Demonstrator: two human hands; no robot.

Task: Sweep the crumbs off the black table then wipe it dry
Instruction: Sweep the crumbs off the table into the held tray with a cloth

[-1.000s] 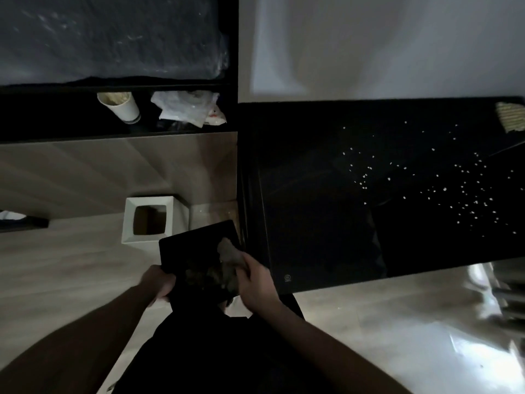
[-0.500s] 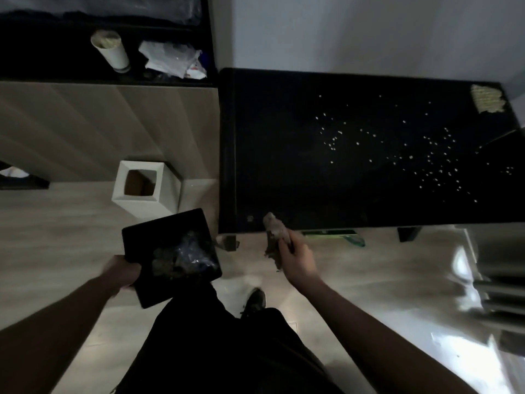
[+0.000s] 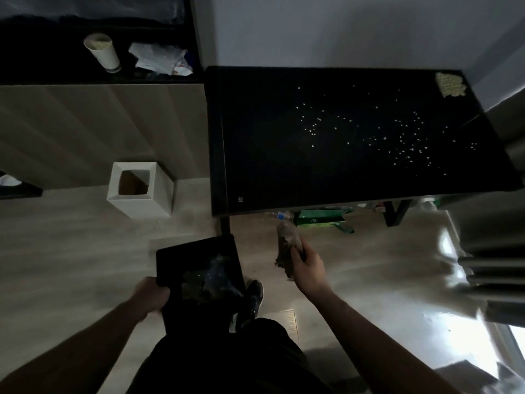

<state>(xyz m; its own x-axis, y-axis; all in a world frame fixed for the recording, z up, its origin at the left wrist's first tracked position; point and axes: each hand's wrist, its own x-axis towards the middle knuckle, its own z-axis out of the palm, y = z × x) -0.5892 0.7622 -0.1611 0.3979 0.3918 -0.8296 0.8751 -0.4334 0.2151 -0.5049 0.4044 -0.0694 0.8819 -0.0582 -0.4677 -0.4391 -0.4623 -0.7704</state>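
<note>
The right hand [image 3: 308, 267] now holds the rag [image 3: 287, 247] clear of the black tray [image 3: 199, 275], below the table's [image 3: 255, 166] near edge; the left hand [image 3: 150, 297] carries the tray alone

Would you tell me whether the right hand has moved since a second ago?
Yes: the right hand left the black tray, swinging rightward below the table edge.

Black table [image 3: 270, 155], pale crumbs [image 3: 400, 137] speckled across it. Yellowish waffle-textured cloth [image 3: 450, 84] at far corner. White bin [image 3: 140, 190] (brown inside). Black tray [image 3: 196, 268]. Brown-grey rag [image 3: 288, 248]. Green package [image 3: 321, 217] under table. Light wood-grain floor [image 3: 71, 245].
</note>
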